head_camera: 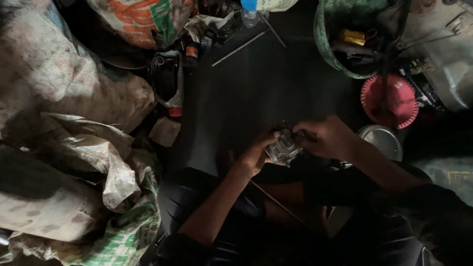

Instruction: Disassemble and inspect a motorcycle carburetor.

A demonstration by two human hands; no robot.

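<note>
left hand (256,153) cups the small metal part (282,148) over the lap while right hand (325,136) pinches something thin at its top, so i'd keep that left grip firm and work slow above the dark floor mat (256,88).

Printed sack (143,19) is lying at top centre-left: off-white woven fabric, bulging, carrying orange and green print blocks.

Second printed sack (125,236) is lying at bottom left, crumpled, white with green print.

Plain sacks (59,79) are piling along the left edge, dirty white to beige, no print discernible.

Small dark container (191,51) near top centre is showing an orange label band.

Panel (451,175) at right edge is showing faint yellow marking on grey-green; kind unclear in the dim light.
</note>
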